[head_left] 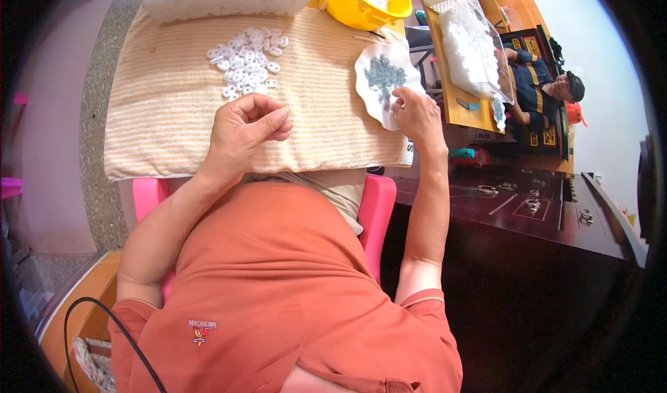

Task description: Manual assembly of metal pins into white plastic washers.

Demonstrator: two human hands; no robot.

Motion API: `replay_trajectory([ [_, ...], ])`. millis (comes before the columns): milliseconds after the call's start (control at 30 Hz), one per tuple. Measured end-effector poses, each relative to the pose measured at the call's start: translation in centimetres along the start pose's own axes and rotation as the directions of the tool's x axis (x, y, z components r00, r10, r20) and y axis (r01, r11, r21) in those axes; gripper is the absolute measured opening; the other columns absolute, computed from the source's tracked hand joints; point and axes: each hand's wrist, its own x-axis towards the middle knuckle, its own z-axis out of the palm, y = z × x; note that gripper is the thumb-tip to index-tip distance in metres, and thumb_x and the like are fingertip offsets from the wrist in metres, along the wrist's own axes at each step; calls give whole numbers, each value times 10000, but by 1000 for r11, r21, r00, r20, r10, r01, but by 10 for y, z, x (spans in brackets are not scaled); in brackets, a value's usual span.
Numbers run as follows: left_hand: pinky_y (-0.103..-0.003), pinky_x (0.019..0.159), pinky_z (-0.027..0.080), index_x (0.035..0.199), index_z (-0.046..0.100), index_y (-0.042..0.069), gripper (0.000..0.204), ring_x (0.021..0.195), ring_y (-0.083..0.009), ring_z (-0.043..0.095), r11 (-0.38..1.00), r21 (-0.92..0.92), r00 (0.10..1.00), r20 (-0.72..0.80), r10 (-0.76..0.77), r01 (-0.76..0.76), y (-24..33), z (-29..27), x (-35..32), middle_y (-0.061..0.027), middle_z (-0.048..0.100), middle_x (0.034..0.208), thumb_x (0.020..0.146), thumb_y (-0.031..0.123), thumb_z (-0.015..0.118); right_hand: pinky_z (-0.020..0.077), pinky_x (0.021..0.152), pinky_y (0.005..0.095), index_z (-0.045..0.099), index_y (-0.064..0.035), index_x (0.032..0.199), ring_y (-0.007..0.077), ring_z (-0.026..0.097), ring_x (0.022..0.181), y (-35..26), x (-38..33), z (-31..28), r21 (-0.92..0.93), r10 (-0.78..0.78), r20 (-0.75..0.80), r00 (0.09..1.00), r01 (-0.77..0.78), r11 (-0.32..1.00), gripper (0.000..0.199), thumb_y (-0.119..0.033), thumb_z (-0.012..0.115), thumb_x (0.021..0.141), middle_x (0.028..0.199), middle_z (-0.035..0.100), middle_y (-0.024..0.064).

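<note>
Over the near part of the striped towel, my left hand (249, 125) is closed, thumb against the curled fingers. Whatever it may hold is too small or hidden to make out. Just beyond it lies a loose pile of small white oval plastic pieces (250, 61), each with two holes. To the right, a white wavy-rimmed dish (369, 93) bears a heap of tiny dark grey pieces (384, 75). My right hand (419, 117) reaches over the dish's near right edge, fingertips pinched together at the heap. Anything between those fingertips cannot be made out.
A clear tub (233, 0) full of white pieces and a yellow basket (361, 9) stand at the towel's (160, 101) far edge. At far right, another person (538, 91) sits by a table with a clear bin (469, 52). A black cable (114, 316) curves at lower left.
</note>
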Motion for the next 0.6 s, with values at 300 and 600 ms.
replay_trajectory([
  [300, -238, 709, 541, 942, 624, 2, 117, 747, -96, 631, 1000, -10, 1000, 6, 1, -1, -4, 1, -1, -52, 657, 828, 892, 104, 651, 512, 743, 401, 672, -53, 943, 331, 659, 808, 3, 3, 4, 125, 3, -37, 999, 2, 992, 215, -91, 611, 740, 818, 683, 135],
  [600, -236, 705, 537, 937, 621, 6, 120, 744, -92, 625, 1000, -16, 1000, 9, 0, 0, -4, 0, -1, -51, 655, 827, 893, 114, 653, 526, 719, 354, 708, -63, 915, 261, 672, 752, 5, -2, 11, 297, 39, -123, 992, -1, 955, 195, -113, 625, 746, 824, 687, 119],
])
